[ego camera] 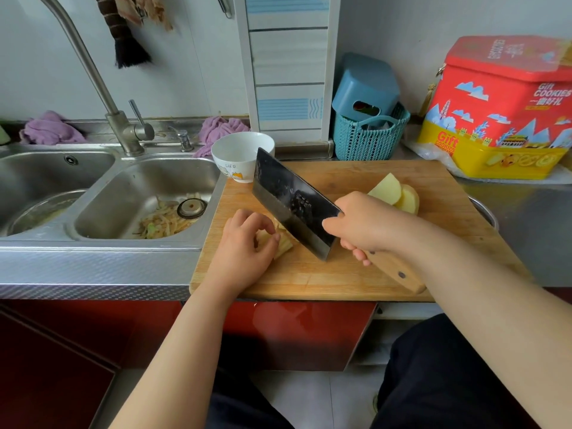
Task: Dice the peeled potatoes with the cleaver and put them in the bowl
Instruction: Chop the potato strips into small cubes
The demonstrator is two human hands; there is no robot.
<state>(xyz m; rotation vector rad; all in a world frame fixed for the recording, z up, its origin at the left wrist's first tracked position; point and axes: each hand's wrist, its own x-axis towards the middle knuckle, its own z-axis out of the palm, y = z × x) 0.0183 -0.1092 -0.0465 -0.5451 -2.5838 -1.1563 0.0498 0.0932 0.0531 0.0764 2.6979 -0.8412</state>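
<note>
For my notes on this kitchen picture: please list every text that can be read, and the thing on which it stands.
"Gift COOKIES": red and yellow tin, on its red upper part and its yellow lower part.
Characters under the upper "Gift COOKIES": too blurred to read.
Print on the tin's lid: blurred.
Small print on the white bowl: too small to read.

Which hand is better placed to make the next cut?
Right. The right hand already grips the cleaver above the potato strips, which the left hand steadies.
</note>
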